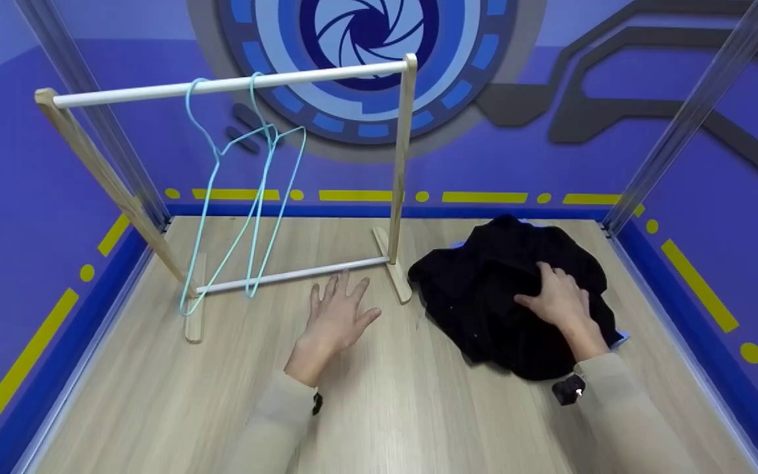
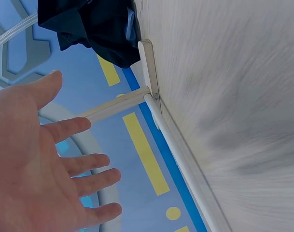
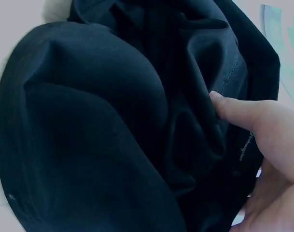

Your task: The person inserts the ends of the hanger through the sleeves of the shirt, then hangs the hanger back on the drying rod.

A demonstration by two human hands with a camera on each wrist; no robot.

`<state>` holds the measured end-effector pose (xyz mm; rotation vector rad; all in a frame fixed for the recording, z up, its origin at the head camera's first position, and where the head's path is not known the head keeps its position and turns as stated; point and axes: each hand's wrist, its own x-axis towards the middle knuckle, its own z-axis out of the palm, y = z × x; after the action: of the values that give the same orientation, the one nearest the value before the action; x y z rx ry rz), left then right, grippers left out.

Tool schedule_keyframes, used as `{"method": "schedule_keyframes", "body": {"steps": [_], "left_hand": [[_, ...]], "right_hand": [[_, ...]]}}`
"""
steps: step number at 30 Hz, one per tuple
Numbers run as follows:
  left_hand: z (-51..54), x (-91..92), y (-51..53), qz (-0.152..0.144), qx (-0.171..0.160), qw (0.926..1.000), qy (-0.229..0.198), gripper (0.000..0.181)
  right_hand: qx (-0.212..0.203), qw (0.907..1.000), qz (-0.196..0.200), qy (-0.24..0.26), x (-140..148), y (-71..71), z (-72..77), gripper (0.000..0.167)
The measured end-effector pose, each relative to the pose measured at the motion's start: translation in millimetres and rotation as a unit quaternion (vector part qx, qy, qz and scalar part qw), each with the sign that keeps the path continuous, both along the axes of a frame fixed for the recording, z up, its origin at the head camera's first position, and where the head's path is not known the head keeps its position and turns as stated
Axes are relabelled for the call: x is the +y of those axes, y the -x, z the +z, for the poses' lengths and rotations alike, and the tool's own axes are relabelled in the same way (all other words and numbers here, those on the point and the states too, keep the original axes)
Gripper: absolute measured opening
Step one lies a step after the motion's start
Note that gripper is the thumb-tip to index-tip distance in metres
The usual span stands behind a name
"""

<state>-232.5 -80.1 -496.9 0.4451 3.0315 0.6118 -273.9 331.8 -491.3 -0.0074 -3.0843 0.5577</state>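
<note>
A crumpled black garment (image 1: 491,309) lies in a heap on the right of the wooden table, with bits of something light blue showing at its edges. The right hand (image 1: 558,296) rests on the heap with fingers spread; in the right wrist view its thumb touches the dark cloth (image 3: 89,125). Beside the rack's lower bar, the left hand (image 1: 336,319) hovers over the table, fingers apart and holding nothing. The left wrist view shows that hand (image 2: 45,169) with its palm bare and the garment (image 2: 98,29) beyond it.
A rack with a white top bar (image 1: 234,83) and wooden posts stands at the left. Light blue hangers (image 1: 205,204) hang from it. The rack's foot (image 1: 400,283) is between the left hand and the garment. Blue printed walls (image 1: 471,164) enclose the table (image 1: 379,408).
</note>
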Motion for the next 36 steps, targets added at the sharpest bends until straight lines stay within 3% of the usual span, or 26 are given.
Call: {"method": "schedule_keyframes", "body": {"steps": [5, 20, 36], "left_hand": [[-1.6, 0.3, 0.7, 0.002, 0.004, 1.0000, -0.001, 0.066], [-6.0, 1.6, 0.8, 0.000, 0.009, 0.9999, 0.008, 0.066], [-9.7, 3.0, -0.1, -0.012, -0.001, 0.9999, 0.001, 0.059]], "right_hand": [[0.016, 0.9997, 0.005, -0.020, -0.7, -0.7, -5.3, 0.079], [0.097, 0.9944, 0.030, -0.032, -5.4, -3.9, -15.4, 0.015], [0.135, 0.9894, 0.052, -0.007, -25.6, -10.1, -11.7, 0.025]]}}
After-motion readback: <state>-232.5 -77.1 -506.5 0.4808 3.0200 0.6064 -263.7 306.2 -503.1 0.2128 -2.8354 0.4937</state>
